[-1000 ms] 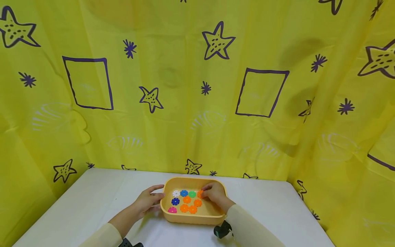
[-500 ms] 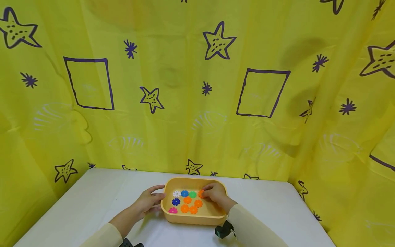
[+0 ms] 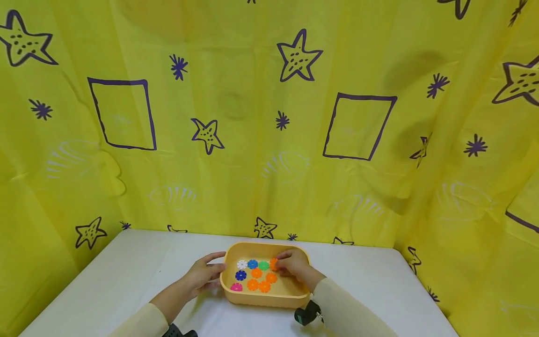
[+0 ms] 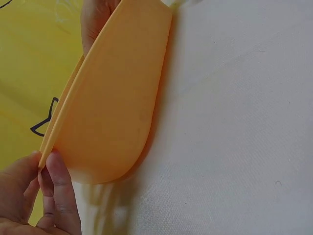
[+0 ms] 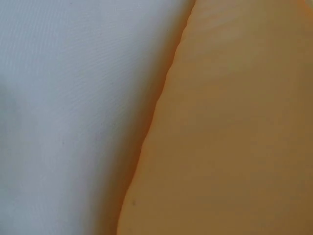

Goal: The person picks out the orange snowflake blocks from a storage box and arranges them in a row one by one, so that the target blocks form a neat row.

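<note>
A light orange plastic basin (image 3: pixel 265 302) holds flower-shaped toy discs. My left hand (image 3: pixel 202 275) pinches the rim at the left end; in the left wrist view its thumb and fingers (image 4: pixel 62 188) meet around the edge. My right hand (image 3: pixel 295 265) reaches inside at the right and pinches an orange disc (image 3: pixel 273 264), partly covered by the fingertips. Beside it run a green disc (image 3: pixel 263 265), a blue one (image 3: pixel 252 264) and a white one (image 3: pixel 242 265). Below lie several more orange discs (image 3: pixel 264 286), a dark blue disc (image 3: pixel 241 275) and a pink one (image 3: pixel 236 287).
The basin stands on a white table (image 3: pixel 160 262), whose cloth also shows beside the basin wall (image 5: pixel 225 127) in the right wrist view. A yellow curtain (image 3: pixel 244 187) with star drawings hangs behind and on both sides. A black wrist device (image 3: pixel 307 313) sits below the right sleeve.
The view shifts very slightly. Both hands and the discs otherwise stay in nearly the same places.
</note>
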Action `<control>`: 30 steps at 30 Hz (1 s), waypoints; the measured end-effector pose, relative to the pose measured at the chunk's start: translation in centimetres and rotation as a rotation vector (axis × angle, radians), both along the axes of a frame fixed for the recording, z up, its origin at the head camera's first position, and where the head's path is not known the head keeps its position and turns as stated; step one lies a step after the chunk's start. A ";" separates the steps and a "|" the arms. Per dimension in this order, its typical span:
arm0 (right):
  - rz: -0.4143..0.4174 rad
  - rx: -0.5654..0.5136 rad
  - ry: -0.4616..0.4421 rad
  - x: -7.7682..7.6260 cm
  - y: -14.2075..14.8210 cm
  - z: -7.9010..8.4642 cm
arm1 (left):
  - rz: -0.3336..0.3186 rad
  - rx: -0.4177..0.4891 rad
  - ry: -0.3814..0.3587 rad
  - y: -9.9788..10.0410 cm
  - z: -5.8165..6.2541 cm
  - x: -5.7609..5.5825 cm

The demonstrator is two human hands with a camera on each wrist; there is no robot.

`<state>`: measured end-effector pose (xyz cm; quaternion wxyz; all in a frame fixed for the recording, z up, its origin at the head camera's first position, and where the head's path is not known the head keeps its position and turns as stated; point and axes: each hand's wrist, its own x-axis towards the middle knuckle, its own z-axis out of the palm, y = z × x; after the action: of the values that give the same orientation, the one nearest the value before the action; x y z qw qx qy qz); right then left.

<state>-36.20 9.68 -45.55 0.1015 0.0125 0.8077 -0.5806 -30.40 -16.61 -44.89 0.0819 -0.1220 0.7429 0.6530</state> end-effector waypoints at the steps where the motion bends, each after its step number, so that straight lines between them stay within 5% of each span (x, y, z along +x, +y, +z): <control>1: 0.003 -0.005 -0.008 0.0 0.0 0.1 | 0.000 0.001 0.000 0.0 0.0 0.0; 14: 0.011 -0.103 -0.013 0.2 0.3 0.6 | 0.007 0.039 0.021 0.1 -0.1 0.1; 30: 0.013 -0.085 -0.043 0.7 1.0 2.5 | 0.015 0.056 -0.003 0.0 0.0 0.1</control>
<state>-35.48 10.70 -43.05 0.1231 0.0155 0.7801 -0.6133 -30.28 -16.57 -44.93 0.0816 -0.1262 0.7233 0.6740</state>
